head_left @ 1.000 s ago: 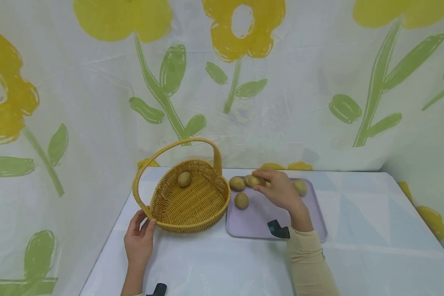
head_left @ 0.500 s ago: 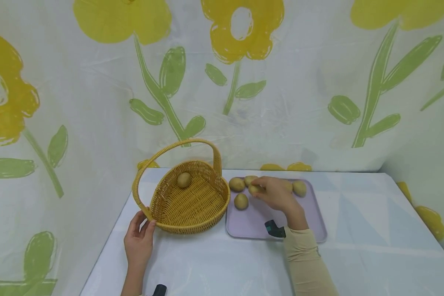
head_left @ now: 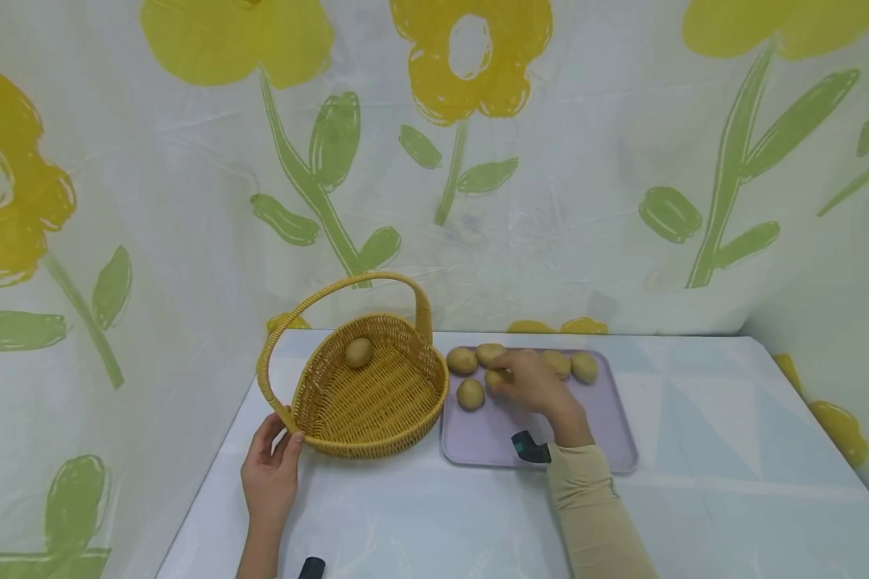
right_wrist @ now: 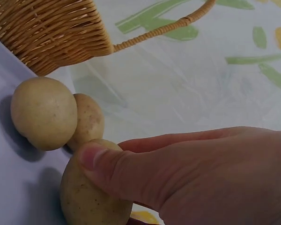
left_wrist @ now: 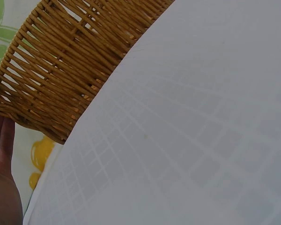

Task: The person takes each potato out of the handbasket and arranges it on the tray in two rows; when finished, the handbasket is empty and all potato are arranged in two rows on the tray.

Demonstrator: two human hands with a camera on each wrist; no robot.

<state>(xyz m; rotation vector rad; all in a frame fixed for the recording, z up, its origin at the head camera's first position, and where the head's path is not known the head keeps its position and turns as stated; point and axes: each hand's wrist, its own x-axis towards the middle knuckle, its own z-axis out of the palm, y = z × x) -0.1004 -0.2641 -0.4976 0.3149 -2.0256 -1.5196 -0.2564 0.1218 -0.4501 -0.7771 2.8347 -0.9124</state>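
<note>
My left hand (head_left: 269, 474) grips the rim of a yellow-brown wicker basket (head_left: 380, 446) at the foot of its arched handle. A single potato (head_left: 359, 352) lies inside, toward the back. Over the lilac tray (head_left: 478, 450) to the right, my right hand (head_left: 534, 386) pinches a potato (right_wrist: 91, 197) between thumb and fingers. Around it on the tray are other potatoes: one at the back left (head_left: 462, 360), one nearer me (head_left: 471, 394), one behind the hand (head_left: 490, 354), and more at the back right (head_left: 584, 367). My right hand may hide part of the tray's contents.
The tray stands against the basket's right side on a pale patterned tabletop (head_left: 695, 450). A white curtain with painted flowers (head_left: 550, 201) hangs behind the table's back edge and along the sides. The tall basket handle (head_left: 340, 281) arches above the basket.
My right hand, holding the potato, has come slightly toward me and left, uncovering potatoes at the tray's back. My left hand keeps its grip on the basket.
</note>
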